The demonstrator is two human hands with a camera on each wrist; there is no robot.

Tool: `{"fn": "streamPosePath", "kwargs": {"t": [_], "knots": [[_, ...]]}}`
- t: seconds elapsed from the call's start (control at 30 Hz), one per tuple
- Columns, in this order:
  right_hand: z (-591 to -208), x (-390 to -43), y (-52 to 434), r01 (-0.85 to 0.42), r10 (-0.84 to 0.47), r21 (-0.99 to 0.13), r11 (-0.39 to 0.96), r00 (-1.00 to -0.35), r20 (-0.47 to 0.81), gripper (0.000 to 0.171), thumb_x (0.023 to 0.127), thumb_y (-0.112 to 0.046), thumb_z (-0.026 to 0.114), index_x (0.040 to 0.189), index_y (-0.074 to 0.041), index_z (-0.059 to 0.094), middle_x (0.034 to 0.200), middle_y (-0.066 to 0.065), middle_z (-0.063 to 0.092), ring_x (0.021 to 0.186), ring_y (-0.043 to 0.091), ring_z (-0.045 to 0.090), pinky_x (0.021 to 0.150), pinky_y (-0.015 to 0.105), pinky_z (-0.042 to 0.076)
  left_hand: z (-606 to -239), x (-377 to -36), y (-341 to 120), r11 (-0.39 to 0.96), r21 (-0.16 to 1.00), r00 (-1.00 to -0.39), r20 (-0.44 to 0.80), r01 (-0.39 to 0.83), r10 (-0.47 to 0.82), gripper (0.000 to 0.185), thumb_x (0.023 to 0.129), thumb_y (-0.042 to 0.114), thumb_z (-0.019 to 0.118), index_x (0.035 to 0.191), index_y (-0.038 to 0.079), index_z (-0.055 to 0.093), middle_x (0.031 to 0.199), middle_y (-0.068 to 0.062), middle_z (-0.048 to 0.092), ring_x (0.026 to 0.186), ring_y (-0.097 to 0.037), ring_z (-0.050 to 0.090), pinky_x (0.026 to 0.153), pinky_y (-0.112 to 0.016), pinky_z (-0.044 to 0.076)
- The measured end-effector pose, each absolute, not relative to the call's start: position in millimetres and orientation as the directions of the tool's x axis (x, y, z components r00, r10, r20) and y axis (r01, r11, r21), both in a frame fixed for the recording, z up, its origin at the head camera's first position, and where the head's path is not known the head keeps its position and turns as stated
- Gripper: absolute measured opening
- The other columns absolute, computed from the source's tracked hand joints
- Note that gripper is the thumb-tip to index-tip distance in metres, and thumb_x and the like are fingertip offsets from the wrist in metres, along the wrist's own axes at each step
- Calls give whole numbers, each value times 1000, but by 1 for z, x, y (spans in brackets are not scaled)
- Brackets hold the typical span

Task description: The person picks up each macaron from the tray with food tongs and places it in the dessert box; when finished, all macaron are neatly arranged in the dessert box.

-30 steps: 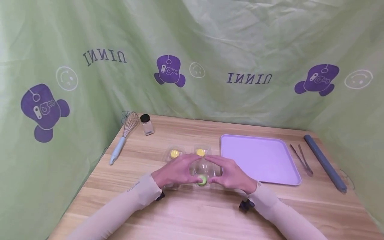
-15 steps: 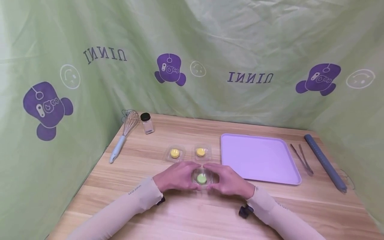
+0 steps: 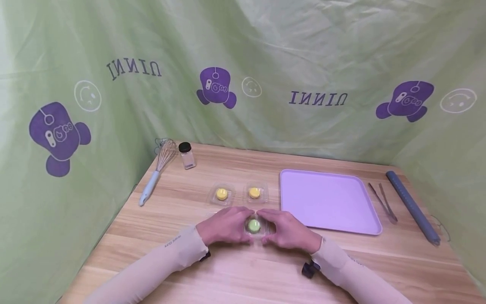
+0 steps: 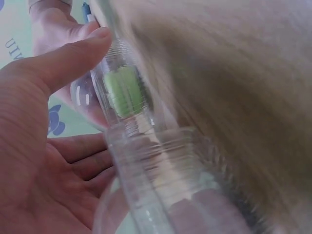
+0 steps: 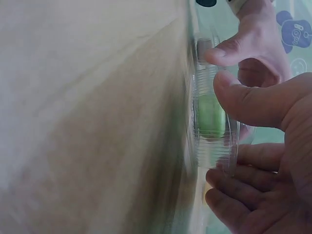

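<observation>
- Wooden table [image 3: 243, 274] under a green printed backdrop; at lower centre of the head view both hands close round a clear plastic case [image 3: 257, 226] holding a green macaron [image 3: 253, 226].
- Left hand [image 3: 225, 225] and right hand [image 3: 290, 230] pinch the case's edges, thumbs on top; it looks closed or nearly so.
- Just above sit two yellow macaron cases [image 3: 237, 193], seemingly shut.
- Right of centre lies a lilac tray [image 3: 329, 202], bare; tweezers [image 3: 382, 202] and a grey roll [image 3: 411, 206] beyond.
- Upper left: whisk [image 3: 157, 170], spice jar [image 3: 186, 155]. Nothing obstructs.
</observation>
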State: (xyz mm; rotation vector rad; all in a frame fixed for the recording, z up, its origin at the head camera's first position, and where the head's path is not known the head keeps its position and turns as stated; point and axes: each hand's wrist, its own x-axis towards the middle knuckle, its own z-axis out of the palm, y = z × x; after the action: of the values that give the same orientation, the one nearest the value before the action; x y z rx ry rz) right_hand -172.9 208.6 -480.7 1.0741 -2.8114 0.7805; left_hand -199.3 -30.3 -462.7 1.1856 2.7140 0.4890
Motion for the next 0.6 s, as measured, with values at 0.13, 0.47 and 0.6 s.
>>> {"fn": "streamPosePath", "kwargs": {"t": [0.13, 0.47, 0.6], "knots": [[-481, -173, 207, -628, -617, -440, 642, -764, 188, 84, 71, -37, 90, 141, -4, 57, 141, 13, 64, 131, 25, 62, 112, 38, 51, -464, -198, -29, 647, 350, -686, -17, 677, 727, 77, 73, 51, 87, 133, 9, 62, 124, -3, 72, 108, -14, 70, 94, -25, 60], [-483, -169, 206, -604, -596, -462, 650, -782, 182, 85, 72, -38, 89, 142, -3, 57, 141, 11, 64, 130, 24, 63, 110, 37, 52, -465, -197, -28, 639, 301, -674, 14, 707, 739, 71, 71, 56, 87, 124, 13, 67, 113, 2, 75, 98, -10, 71, 84, -23, 60], [-482, -167, 205, -593, -584, -468, 655, -791, 185, 85, 73, -38, 89, 143, -2, 56, 142, 12, 63, 131, 25, 62, 111, 37, 51, -463, -197, -28, 639, 289, -673, 24, 713, 739, 63, 71, 55, 87, 118, 17, 68, 107, 6, 75, 95, -7, 69, 81, -22, 60]]}}
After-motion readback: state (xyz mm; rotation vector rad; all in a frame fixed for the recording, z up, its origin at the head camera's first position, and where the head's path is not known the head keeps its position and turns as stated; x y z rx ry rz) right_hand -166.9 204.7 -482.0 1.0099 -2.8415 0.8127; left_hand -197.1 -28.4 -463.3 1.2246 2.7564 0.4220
